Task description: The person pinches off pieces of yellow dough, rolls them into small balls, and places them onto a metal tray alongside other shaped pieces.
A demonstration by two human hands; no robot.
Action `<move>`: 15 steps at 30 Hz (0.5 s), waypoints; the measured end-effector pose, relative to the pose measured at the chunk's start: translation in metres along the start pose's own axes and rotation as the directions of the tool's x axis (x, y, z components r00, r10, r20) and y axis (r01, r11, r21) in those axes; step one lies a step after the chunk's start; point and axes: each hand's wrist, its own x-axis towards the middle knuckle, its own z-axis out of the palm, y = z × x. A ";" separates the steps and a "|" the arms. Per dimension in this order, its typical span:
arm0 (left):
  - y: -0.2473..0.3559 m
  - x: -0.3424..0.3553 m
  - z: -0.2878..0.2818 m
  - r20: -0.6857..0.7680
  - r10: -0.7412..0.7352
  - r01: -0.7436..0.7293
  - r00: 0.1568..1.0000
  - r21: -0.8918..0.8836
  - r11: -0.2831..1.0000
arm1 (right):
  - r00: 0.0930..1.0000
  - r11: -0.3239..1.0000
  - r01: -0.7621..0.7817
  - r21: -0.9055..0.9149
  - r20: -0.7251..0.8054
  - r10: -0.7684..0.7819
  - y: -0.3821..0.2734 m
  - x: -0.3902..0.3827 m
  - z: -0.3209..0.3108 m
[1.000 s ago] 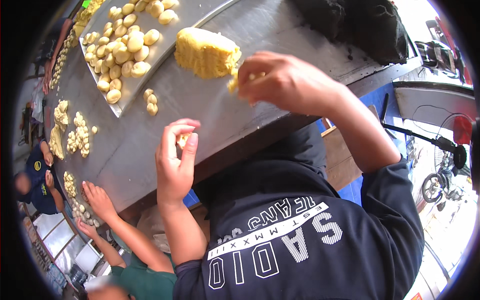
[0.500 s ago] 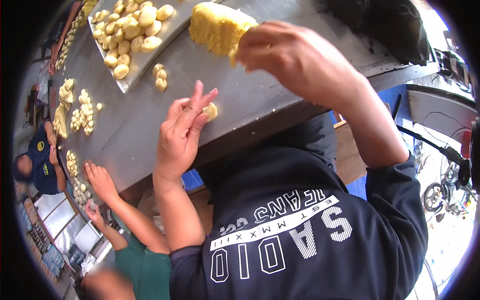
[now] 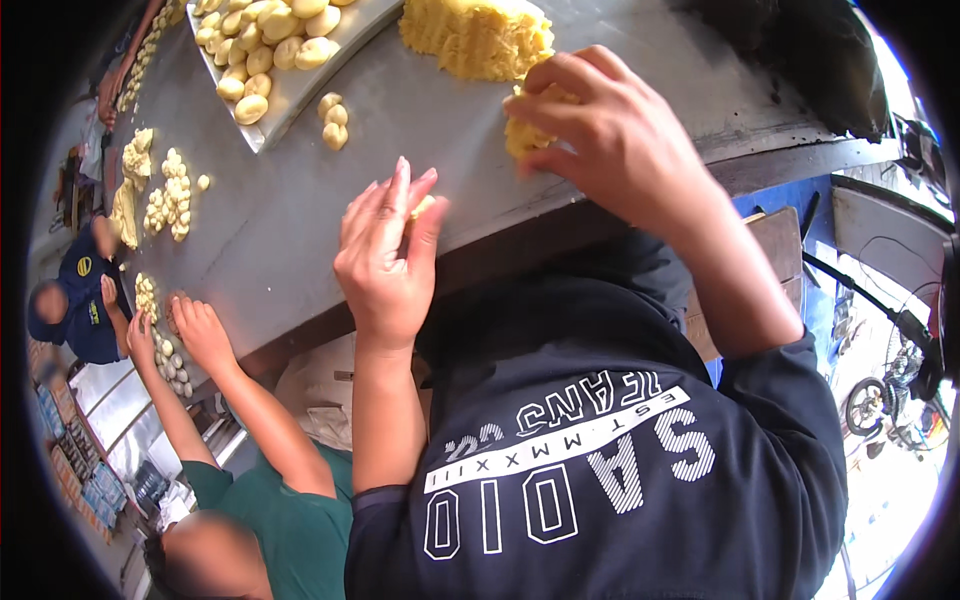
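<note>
My left hand (image 3: 385,250) is raised over the table's near edge, fingers stretched up. A small piece of pale dough (image 3: 421,208) sits between its thumb and fingers, mostly hidden. Farther right, my right hand (image 3: 615,135) curls round a lump of yellow paste (image 3: 522,137). The lump is close beside a big, rough-sided block of the same yellow paste (image 3: 475,38) at the far edge of view. Between the left hand and a metal tray (image 3: 262,130), a few smooth dough balls (image 3: 334,122) lie on the table.
Many round dough balls (image 3: 285,25) fill the tray. The grey metal table (image 3: 285,235) also bears small dough pieces (image 3: 168,200) and dough strips (image 3: 128,195) at left. A co-worker in green (image 3: 290,530) works at the near left, another in dark blue (image 3: 88,300) beyond. A black bag-like thing (image 3: 800,70) lies far right.
My right hand has come away from the block's edge, to the right, with a lump of yellow paste. My left thumb now covers more of the dough piece. The whole view has shifted slightly.
</note>
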 end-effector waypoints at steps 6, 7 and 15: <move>0.004 -0.019 -0.010 -0.008 -0.288 0.228 0.958 -0.590 0.774 | 0.996 0.982 -0.006 -0.191 -0.093 -0.012 -0.001 -0.010 0.000; 0.000 -0.021 -0.015 -0.008 -0.317 0.228 0.948 -0.678 0.699 | 0.996 0.982 -0.005 -0.191 -0.092 -0.012 0.000 -0.011 0.001; -0.011 0.020 -0.026 0.117 -0.026 0.036 0.993 -0.086 0.996 | 0.985 0.970 0.170 -0.173 0.001 -0.172 0.013 0.002 0.001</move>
